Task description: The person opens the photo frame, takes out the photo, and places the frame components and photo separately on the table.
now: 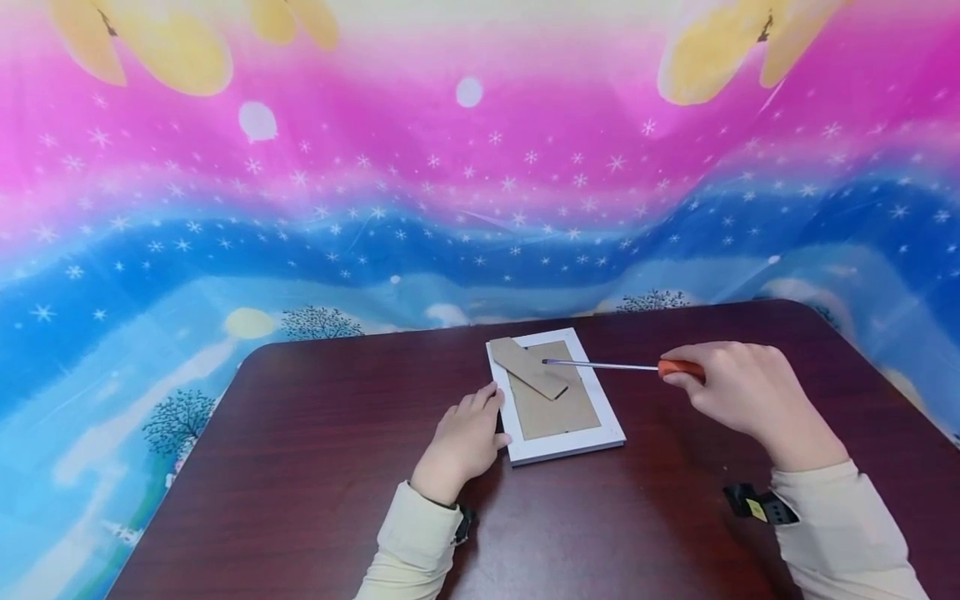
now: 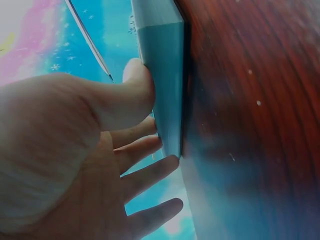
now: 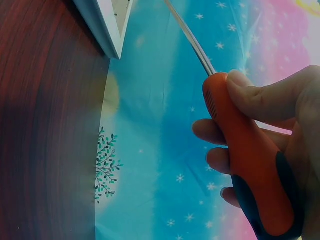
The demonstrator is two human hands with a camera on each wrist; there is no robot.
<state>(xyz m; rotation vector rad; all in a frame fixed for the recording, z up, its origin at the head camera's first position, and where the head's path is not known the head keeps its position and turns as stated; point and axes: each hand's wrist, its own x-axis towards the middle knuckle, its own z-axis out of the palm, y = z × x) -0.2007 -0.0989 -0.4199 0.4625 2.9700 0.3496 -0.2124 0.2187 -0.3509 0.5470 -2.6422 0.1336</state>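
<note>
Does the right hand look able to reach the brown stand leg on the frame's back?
Probably yes, with the screwdriver: the right hand grips it, its tip appears close to the stand leg, and nothing visible blocks the way. The left hand rests at the opposite side of the frame.

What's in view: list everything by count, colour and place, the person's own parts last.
table: 1, dark reddish brown, foreground
backdrop: 1, mainly pink and blue, behind the table
picture frame: 1, white with brown back, back up on the table
stand: 1, brown, slanting across the frame's back
screwdriver: 1, orange-and-dark handle, silver shaft, reaching from the right over the frame
wristbands: 2, black, at the cuffs
sleeves: 2, cream, on the forearms
left grip: 1, bare, at the frame's left edge
right grip: 1, bare, holding the screwdriver
</note>
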